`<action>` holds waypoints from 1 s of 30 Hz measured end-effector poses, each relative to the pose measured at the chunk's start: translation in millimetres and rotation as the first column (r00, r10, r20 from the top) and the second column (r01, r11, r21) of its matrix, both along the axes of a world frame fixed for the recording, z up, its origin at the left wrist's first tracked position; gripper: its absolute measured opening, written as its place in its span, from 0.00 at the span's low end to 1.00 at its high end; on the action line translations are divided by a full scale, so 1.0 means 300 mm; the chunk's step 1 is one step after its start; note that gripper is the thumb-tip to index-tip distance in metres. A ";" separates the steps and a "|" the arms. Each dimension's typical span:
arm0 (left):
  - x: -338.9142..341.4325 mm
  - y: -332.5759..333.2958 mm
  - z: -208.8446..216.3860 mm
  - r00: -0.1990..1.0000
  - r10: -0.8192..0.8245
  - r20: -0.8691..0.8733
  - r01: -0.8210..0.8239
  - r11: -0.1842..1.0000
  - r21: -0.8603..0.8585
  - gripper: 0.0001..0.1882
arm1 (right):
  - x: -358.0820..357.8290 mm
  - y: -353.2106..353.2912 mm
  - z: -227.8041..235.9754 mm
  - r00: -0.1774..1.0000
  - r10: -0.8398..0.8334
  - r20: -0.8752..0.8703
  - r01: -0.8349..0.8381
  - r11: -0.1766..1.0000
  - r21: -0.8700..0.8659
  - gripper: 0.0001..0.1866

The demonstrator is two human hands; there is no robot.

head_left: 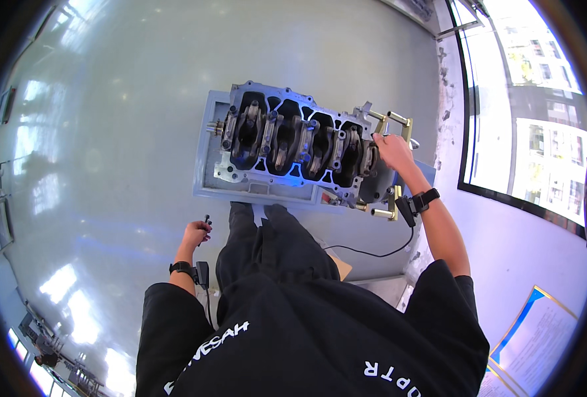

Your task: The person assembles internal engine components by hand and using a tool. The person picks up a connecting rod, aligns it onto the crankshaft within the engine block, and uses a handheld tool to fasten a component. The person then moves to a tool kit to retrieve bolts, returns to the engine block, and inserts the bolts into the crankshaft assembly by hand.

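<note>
An engine block [248,173] lies with its open crankcase side up, showing the crankshaft [281,153] and the bearing caps [304,140] across it. My right hand [394,152] reaches to the right end of the block. Its fingers are closed at the outermost cap, and whatever they grip is hidden. Away from the block, low on the left, my left hand [196,234] is closed around a dark bolt [207,220], whose end sticks out above the fingers and another part below.
A grey metal stand [204,184] with a raised rim holds the block. Brass-coloured bars [396,202] of a bracket jut out at its right. A wall with a window [505,132] rises on the right. A black cable [373,254] runs from my right wrist.
</note>
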State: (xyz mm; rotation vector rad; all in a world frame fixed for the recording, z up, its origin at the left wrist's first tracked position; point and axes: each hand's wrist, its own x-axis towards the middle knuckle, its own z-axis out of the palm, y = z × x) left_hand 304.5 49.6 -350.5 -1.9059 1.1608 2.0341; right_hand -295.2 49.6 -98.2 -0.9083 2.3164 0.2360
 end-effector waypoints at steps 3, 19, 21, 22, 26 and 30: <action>-0.033 -0.010 0.012 1.000 -0.004 -0.022 0.003 1.000 -0.009 0.11 | 0.000 0.041 -0.001 0.933 0.282 -0.222 -0.323 0.930 -0.176 0.30; -0.234 -0.161 0.270 0.841 -0.384 -0.381 0.437 0.898 0.058 0.09 | 0.022 0.033 0.066 0.943 0.204 -0.261 -0.229 0.971 -0.068 0.30; -0.370 -0.205 0.403 0.717 -0.548 -0.431 0.552 0.824 -0.129 0.10 | 0.157 0.014 0.139 0.903 0.364 -0.229 -0.408 0.893 -0.189 0.26; -0.442 -0.218 0.459 0.688 -0.514 -0.512 0.527 0.839 -0.135 0.10 | 0.227 0.014 0.169 0.920 0.390 -0.046 -0.386 0.876 -0.288 0.22; -0.732 -0.247 0.657 0.475 -0.557 -0.682 0.475 0.814 -0.334 0.07 | 0.486 0.065 0.149 0.689 0.468 0.554 -0.200 0.857 -0.475 0.19; -0.877 -0.222 0.723 0.468 -0.417 -0.779 0.380 0.891 -0.249 0.07 | 0.513 0.120 0.057 0.752 0.533 0.388 -0.133 0.699 -0.703 0.10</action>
